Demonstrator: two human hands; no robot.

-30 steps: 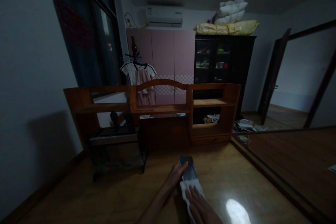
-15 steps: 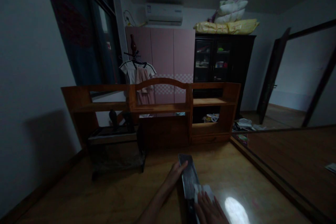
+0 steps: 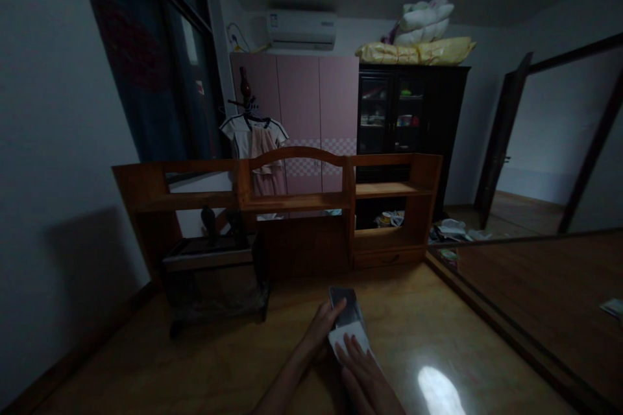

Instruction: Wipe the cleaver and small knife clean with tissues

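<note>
A dark flat object with a glossy face, like a phone, lies on the wooden desk top. My left hand grips its left edge, the index finger laid across its face. My right hand lies flat, fingers together, pressing a white cloth onto the near part of the dark object. The cloth hides the object's lower half.
A wooden shelf unit stands at the back of the desk. Behind it are a pink wardrobe, a dark glass-fronted cabinet with bedding on top, hanging clothes and an open door. A bright light reflection shows on the desk.
My right hand and the white cloth slid down toward me, baring more of the dark object, then back up over it. My left hand kept its hold.
</note>
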